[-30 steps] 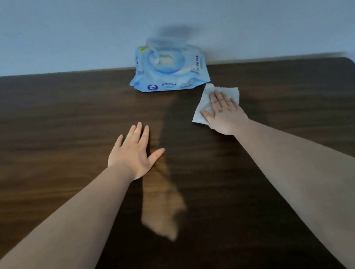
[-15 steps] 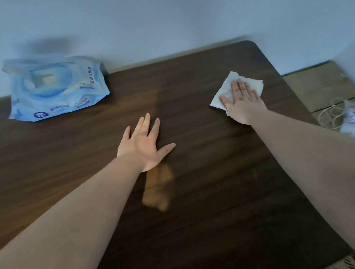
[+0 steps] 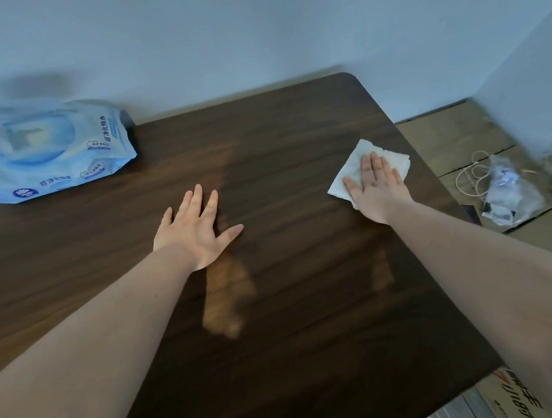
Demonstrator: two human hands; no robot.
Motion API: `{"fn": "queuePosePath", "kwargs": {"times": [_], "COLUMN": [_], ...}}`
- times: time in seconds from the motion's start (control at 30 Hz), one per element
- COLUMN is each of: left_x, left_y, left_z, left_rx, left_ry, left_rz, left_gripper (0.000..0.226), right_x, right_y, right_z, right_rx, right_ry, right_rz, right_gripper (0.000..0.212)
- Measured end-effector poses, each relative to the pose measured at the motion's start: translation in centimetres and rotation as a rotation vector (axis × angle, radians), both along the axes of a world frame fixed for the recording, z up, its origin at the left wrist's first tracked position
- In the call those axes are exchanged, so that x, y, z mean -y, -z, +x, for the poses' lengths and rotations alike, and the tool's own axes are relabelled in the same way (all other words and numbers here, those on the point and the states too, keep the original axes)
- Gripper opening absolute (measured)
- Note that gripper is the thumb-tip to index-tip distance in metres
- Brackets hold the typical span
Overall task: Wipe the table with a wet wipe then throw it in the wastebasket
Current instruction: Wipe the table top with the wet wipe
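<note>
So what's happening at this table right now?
A person is wiping a dark wooden table. The right hand presses a white wet wipe flat near the table's right edge, while the left hand rests open on the wood. The blue wipe pack lies at the back left. No wastebasket is clearly visible.

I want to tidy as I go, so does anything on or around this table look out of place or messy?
On the table nothing is spilled or damaged. The wipe pack lies at the far left edge with its lid seemingly open. Beside the table, on the cardboard, sits loose clutter: a crumpled plastic bag and a coiled cord.
</note>
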State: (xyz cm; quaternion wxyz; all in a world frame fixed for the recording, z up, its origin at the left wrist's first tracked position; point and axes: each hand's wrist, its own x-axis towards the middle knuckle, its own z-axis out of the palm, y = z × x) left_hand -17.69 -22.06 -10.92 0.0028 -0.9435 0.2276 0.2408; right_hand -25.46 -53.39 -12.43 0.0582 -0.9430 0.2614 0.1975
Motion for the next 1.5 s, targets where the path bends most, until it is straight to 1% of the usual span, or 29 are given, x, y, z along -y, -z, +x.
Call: {"fn": "queuePosePath", "kwargs": {"times": [0.13, 0.3, 0.5, 0.73, 0.83, 1.03, 1.1, 1.17, 1.3, 1.5], "left_x": [-2.1, -7.7, -17.4, -30.0, -35.3, -45.6, -48.3, -49.8, -50.2, -49.8], "left_y": [-1.0, -2.1, -2.4, -1.9, -1.7, -1.2, -1.0, -0.5, 0.5, 0.8], "left_z": [-1.1, -2.7, -5.4, -10.0, -11.8, -14.4, -14.9, -15.4, -15.7, -15.4], "left_rx": [0.005, -0.009, -0.019, -0.019, -0.036, -0.041, -0.057, -0.046, 0.02, -0.004], "left_ry": [0.01, -0.037, -0.185, -0.385, -0.501, -0.783, -0.856, -0.86, -0.862, -0.894], "left_rz": [-0.014, 0.014, 0.045, 0.077, 0.101, 0.154, 0.141, 0.107, 0.055, 0.052], "left_gripper": [0.081, 0.079, 0.082, 0.083, 0.092, 0.124, 0.128, 0.128, 0.126, 0.124], "right_x": [-3.7, -10.2, -20.1, -34.4, -40.2, -50.5, -53.7, -56.9, -62.8, -70.1], "right_y": [-0.4, -0.2, -0.2, 0.1, 0.2, 0.6, 0.7, 0.7, 0.5, 0.8], "right_z": [-1.3, -2.4, -2.0, 0.0, 1.2, 2.9, 3.2, 3.4, 4.4, 6.2], "right_rx": [-0.03, -0.012, -0.002, -0.003, -0.012, -0.022, -0.009, 0.007, 0.007, 0.026], "right_ry": [-0.059, -0.176, -0.368, -0.639, -0.714, -0.862, -0.908, -0.962, -1.045, -1.16], "right_rz": [0.017, 0.052, 0.088, 0.118, 0.133, 0.135, 0.143, 0.153, 0.159, 0.174], "right_gripper": [0.069, 0.072, 0.071, 0.072, 0.073, 0.073, 0.073, 0.072, 0.071, 0.071]}}
